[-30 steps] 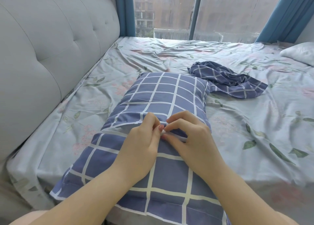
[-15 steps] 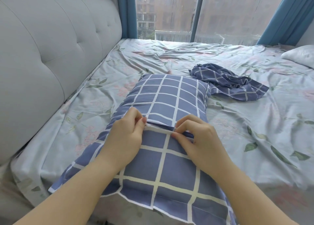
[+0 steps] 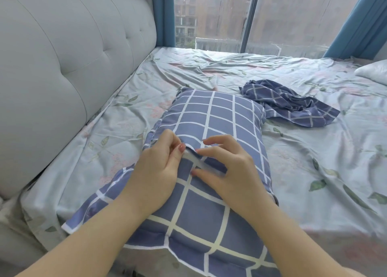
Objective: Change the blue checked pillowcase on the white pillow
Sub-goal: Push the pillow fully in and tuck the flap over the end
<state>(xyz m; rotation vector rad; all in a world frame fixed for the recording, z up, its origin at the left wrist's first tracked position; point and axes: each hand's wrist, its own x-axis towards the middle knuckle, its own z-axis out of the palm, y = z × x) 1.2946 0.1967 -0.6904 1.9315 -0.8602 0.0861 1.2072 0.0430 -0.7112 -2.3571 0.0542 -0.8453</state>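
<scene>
Near the front edge of the bed, a filled blue checked pillowcase (image 3: 213,117) lies lengthwise on the floral bedsheet (image 3: 314,172), its near end hanging slightly over the mattress edge. The pillow inside it does not show. Across the middle of the case runs an overlap, where the far panel's hem sits on top of the near panel.

Both of the person's 2 hands work at that overlap. The left hand (image 3: 157,172) has its thumb and forefinger curled together, pinching the hem of the upper flap and lifting it a little off the panel below. The right hand (image 3: 232,172) rests just beside it, fingers spread; its forefinger lies fairly straight along the flap's hem and its thumb presses the lower panel, with a blurred fold of cloth between them. Whether that fold is actually pinched I cannot tell.

Beyond the filled case and to the right, a crumpled blue checked pillowcase (image 3: 289,105) lies limp on the sheet, close to the far right corner of the filled one. A bare white pillow (image 3: 374,71) shows at the right edge of the view. A grey tufted headboard (image 3: 62,67) runs along the left side, and a large window (image 3: 282,15) stands behind the bed between 2 blue curtains (image 3: 162,15).
</scene>
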